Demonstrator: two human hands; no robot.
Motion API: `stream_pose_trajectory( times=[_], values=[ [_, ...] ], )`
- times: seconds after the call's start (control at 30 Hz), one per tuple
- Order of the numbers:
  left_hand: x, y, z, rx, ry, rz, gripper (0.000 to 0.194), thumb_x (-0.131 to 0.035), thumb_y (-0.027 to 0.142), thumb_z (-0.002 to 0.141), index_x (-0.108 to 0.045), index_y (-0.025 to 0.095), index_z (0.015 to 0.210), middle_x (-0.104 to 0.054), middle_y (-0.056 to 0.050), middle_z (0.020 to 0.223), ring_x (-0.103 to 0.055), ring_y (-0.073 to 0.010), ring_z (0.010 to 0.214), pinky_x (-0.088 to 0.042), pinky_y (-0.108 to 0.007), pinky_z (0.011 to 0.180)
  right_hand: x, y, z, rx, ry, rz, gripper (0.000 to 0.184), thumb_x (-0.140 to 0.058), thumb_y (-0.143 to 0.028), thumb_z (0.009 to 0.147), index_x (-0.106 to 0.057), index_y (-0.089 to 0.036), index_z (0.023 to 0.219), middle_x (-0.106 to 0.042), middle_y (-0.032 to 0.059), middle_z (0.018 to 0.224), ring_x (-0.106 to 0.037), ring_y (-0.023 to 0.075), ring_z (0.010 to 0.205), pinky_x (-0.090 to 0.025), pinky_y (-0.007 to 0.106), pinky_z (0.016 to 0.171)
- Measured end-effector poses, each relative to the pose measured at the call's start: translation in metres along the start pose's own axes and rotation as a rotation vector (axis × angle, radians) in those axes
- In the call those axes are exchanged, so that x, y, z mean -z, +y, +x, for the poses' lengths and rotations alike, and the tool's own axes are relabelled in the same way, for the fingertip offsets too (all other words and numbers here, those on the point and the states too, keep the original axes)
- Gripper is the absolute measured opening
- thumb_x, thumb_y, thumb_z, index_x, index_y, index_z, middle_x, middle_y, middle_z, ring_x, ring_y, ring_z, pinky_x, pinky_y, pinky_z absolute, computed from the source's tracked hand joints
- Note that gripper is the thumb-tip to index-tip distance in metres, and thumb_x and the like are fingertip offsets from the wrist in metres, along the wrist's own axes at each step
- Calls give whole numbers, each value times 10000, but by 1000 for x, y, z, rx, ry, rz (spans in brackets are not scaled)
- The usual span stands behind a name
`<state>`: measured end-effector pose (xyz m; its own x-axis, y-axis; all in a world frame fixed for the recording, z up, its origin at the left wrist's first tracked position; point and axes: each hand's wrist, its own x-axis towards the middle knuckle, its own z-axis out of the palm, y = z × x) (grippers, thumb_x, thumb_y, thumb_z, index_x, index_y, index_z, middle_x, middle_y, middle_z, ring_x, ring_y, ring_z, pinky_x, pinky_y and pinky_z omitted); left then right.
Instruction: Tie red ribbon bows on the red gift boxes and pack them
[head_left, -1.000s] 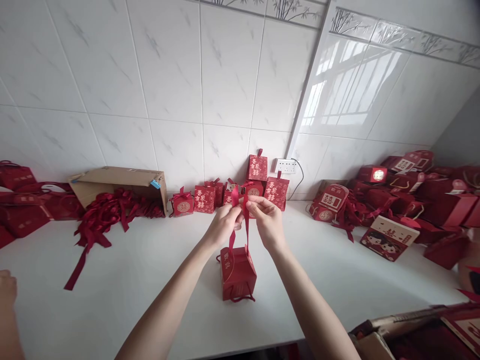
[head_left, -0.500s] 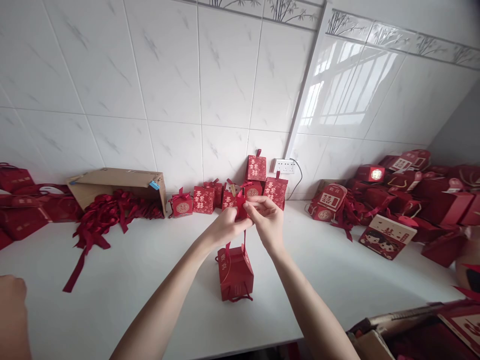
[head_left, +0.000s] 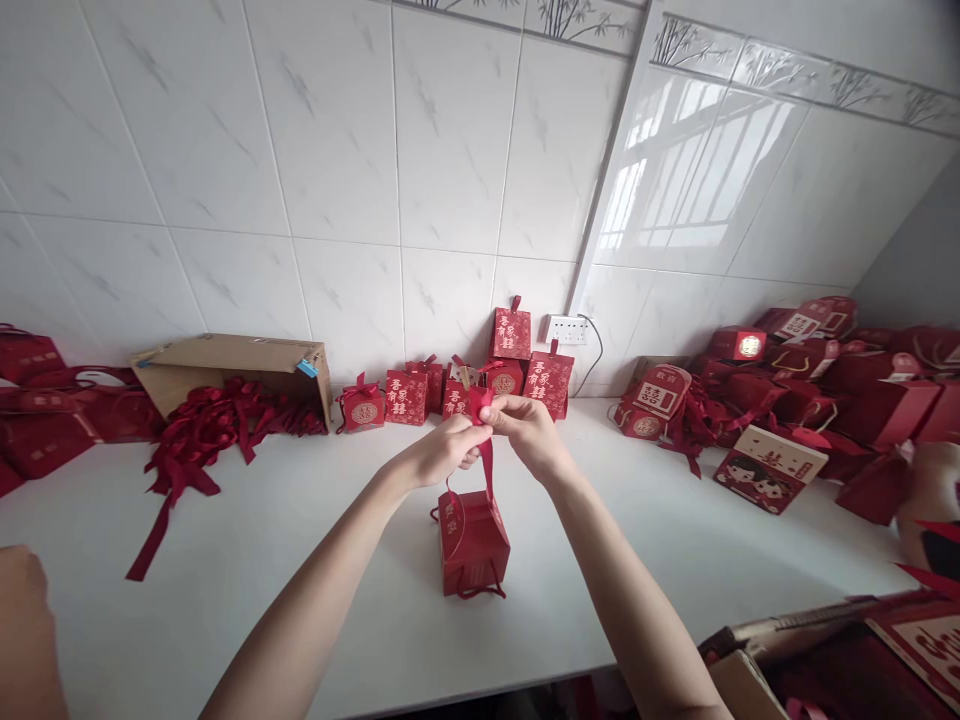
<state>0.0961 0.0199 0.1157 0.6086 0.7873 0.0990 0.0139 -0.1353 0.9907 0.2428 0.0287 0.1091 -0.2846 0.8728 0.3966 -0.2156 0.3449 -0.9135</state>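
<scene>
A small red gift box (head_left: 474, 541) stands upright on the white counter (head_left: 315, 590) in front of me. A red ribbon (head_left: 485, 455) rises from the box to my hands. My left hand (head_left: 444, 450) and my right hand (head_left: 529, 432) meet just above the box, both pinched on the ribbon's upper ends. The fingertips of the two hands almost touch. The ribbon's loose tails curl at the foot of the box.
A row of small red boxes (head_left: 409, 395) lines the tiled wall behind. A tipped cardboard carton (head_left: 240, 365) spills red ribbons (head_left: 214, 425) at left. Piled red boxes and bags (head_left: 787, 400) fill the right. Another person's hand (head_left: 22, 620) shows at the lower left edge.
My hands have stayed pinched on the ribbon above the box, dropping a little lower and closer together. The box has barely shifted.
</scene>
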Motion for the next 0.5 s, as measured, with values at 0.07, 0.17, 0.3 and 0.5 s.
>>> stream_pose_trajectory(
  times=[0.07,0.17,0.3,0.5],
  values=[
    [2,-2,0,-4,7,-112,387,-561,412,754,-315,191,553,-281,58,508,-237,-61,452,-178,-241,468,-1,3,-1,58,118,19,291,-757,-451,606,-636,-187,593,-578,-32,588,-514,104,571,-440,257,603],
    [5,-7,1,-20,79,-306,289,-549,415,755,-480,159,638,-384,29,526,-305,-71,454,-243,-235,480,1,9,-6,173,241,-21,229,-746,-422,639,-654,-214,620,-593,-16,683,-539,130,664,-451,277,666],
    [10,-14,1,-32,154,-431,225,-536,379,758,-574,157,767,-422,22,545,-360,-84,463,-288,-230,498,8,20,-20,337,190,-259,130,-737,-384,686,-713,-257,686,-564,27,866,-543,173,831,-449,329,780],
    [12,-19,0,-159,163,-139,317,-485,377,770,-528,149,554,-439,-10,563,-341,-104,519,-262,-253,512,11,33,-37,328,-11,-455,284,-618,-472,786,-701,-237,649,-556,60,963,-532,208,975,-427,359,862]
  ],
)
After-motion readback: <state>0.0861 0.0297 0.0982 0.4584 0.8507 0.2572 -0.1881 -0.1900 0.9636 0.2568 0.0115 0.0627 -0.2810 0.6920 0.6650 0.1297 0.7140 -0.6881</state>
